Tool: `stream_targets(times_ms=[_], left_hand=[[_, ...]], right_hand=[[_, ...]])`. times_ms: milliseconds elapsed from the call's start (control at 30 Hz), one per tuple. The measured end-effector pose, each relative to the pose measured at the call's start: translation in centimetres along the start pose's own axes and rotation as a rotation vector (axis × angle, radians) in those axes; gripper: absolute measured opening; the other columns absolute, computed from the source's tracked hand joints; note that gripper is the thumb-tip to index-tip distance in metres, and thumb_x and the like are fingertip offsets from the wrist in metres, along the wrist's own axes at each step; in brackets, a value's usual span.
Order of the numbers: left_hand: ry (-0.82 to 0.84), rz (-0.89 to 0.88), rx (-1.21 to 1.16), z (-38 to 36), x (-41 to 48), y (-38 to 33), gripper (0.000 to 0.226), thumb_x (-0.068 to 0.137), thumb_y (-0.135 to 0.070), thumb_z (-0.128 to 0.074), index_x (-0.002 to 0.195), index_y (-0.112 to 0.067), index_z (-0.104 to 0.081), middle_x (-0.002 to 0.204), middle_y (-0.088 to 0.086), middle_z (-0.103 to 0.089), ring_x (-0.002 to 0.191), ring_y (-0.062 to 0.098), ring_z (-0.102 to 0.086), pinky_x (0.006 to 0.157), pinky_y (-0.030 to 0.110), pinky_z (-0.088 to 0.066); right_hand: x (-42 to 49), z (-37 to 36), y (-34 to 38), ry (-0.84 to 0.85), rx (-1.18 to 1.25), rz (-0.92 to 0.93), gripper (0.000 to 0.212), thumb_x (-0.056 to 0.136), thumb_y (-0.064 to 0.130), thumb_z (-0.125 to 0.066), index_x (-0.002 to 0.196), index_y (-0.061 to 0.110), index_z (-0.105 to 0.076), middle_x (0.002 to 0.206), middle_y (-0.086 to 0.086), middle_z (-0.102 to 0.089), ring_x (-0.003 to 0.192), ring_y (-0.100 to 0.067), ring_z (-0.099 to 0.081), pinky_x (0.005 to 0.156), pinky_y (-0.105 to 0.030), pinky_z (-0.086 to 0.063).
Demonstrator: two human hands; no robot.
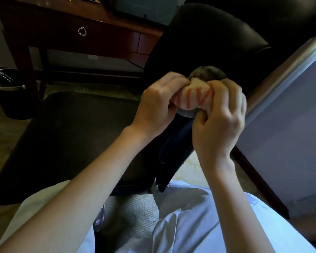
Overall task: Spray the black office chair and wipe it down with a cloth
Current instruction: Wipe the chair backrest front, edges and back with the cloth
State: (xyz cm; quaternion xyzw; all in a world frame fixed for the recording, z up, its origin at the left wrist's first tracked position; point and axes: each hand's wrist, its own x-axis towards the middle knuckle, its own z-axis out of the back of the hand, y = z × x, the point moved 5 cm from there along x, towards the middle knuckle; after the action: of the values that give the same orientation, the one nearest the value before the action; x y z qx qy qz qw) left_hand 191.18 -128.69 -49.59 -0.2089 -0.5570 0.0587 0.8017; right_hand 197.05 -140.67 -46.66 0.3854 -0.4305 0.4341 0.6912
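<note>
Hands: left hand, right hand bunch striped cloth over glossy black chair.

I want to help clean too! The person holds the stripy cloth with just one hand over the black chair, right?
No, both hands. The head view shows the left hand and right hand gripping the stripy cloth over the black chair.

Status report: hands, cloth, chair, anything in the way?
Bunched cloth gripped by left hand and right hand. Held above black office chair, contact unclear. Nothing blocking.
</note>
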Motion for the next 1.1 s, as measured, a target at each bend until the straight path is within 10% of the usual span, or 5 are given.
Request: stream_targets(times_ms=[300, 600, 867, 1100], left_hand=[[-0.041, 0.272, 0.103, -2.0, -14.3, 3.4, 0.021, 0.077, 0.002, -0.070, 0.096, -0.005, -0.070, 0.101, 0.008, -0.066, 0.091, 0.026, -0.063, 0.077, 0.035, -0.052], [0.299, 0.503, 0.293, -6.2, -24.8, 7.7, 0.026, 0.079, -0.032, -0.053, 0.093, -0.019, -0.070, 0.095, -0.005, -0.069, 0.086, 0.019, -0.066, 0.071, 0.027, -0.052], [0.078, 0.411, 0.185, -3.0, -20.9, 5.6, 0.024, 0.081, -0.027, -0.058, 0.095, -0.013, -0.072, 0.102, -0.001, -0.069, 0.096, 0.014, -0.061, 0.083, 0.030, -0.051], [-0.192, 0.199, 0.089, 2.4, -10.5, -0.6, 0.019, 0.081, -0.006, -0.070, 0.100, -0.008, -0.071, 0.107, 0.004, -0.066, 0.095, 0.023, -0.063, 0.081, 0.035, -0.051]], right_hand=[[-13.5, -4.4, -1.5, 0.239, 0.021, -0.066, 0.038, 0.066, -0.018, -0.063, 0.102, -0.006, -0.063, 0.105, -0.020, -0.058, 0.100, -0.033, -0.050, 0.095, -0.035, -0.041], [-26.1, -9.3, -3.1, 0.599, -0.053, -0.198, 0.029, 0.084, 0.009, -0.048, 0.104, 0.007, -0.068, 0.099, -0.004, -0.062, 0.100, -0.015, -0.051, 0.075, -0.029, -0.054], [-22.7, -6.8, -1.3, 0.388, 0.146, -0.306, 0.036, 0.080, 0.006, -0.047, 0.113, 0.015, -0.057, 0.109, 0.003, -0.058, 0.097, -0.015, -0.057, 0.083, -0.029, -0.051], [-8.2, -0.4, 2.6, -0.007, 0.201, -0.040, 0.029, 0.073, -0.017, -0.054, 0.094, -0.005, -0.070, 0.099, -0.018, -0.064, 0.098, -0.030, -0.056, 0.096, -0.027, -0.041]])
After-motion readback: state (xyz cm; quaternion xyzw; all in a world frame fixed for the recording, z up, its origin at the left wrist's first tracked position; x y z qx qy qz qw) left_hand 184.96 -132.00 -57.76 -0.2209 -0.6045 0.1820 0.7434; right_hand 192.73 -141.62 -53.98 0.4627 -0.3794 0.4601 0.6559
